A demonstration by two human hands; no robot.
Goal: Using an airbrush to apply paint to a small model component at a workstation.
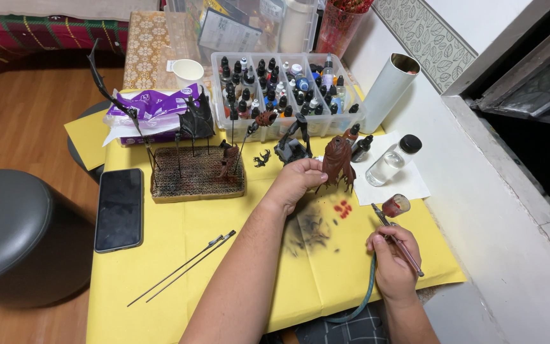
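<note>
— Between the left hand (297, 180) fingers, what sits there?

— A dark red-brown figure (337, 162), pinched at its side by fingertips and thumb, held up above the yellow sheet (224, 255). The fingers are closed just enough to clamp it; the palm stays off it.

— And the right hand (393, 258)?

— Wrapped round an airbrush (394, 230), pen-fashion, fingers closed on the barrel. Its nozzle end with the small cup of red paint points up toward the figure, near but apart. A teal hose (363, 299) trails from under the hand.

— What could go wrong, in your view?

— The pinch is narrow, so I judge the figure could twist or slip if the fingers shift on fresh paint (smudges would follow). The open cup could tip and spill red if the airbrush leans. Overspray could land on the fingers; the sheet below already shows black mist and red spots (342, 209). A glass bottle (393, 160) lies on white paper just right of the figure, where a swinging hand could nudge it.

— How does the figure look?

— Hunched and ragged, with thin tatters hanging below, matte brown-red all over. Fine detail is too small to tell.

— Further out?

— A mesh block (197, 175) holding parts on wires, a paint box (284, 89), two rods (183, 267) and a phone (118, 209).
</note>
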